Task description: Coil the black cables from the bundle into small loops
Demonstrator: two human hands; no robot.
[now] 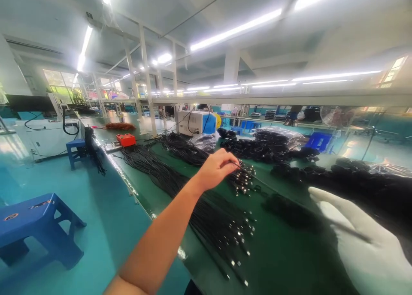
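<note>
My bare left hand (215, 168) is closed in a pinch on a thin black cable (270, 186) above the table. From there the cable runs to the right, blurred, into my white-gloved right hand (360, 239), whose thumb and fingers close around it. Beneath my left forearm lies a long bundle of black cables (209, 218), its small silvery connector ends fanned toward the front right. A second cable bundle (183, 151) sits behind it, with its connector ends just under and beyond my left hand.
On the green table (277, 252), coiled black cables (257, 147) pile up at the back and right. A red box (125, 139) stands at the left edge, and a white-and-blue machine (197, 122) behind. A blue stool (38, 222) is on the floor at left.
</note>
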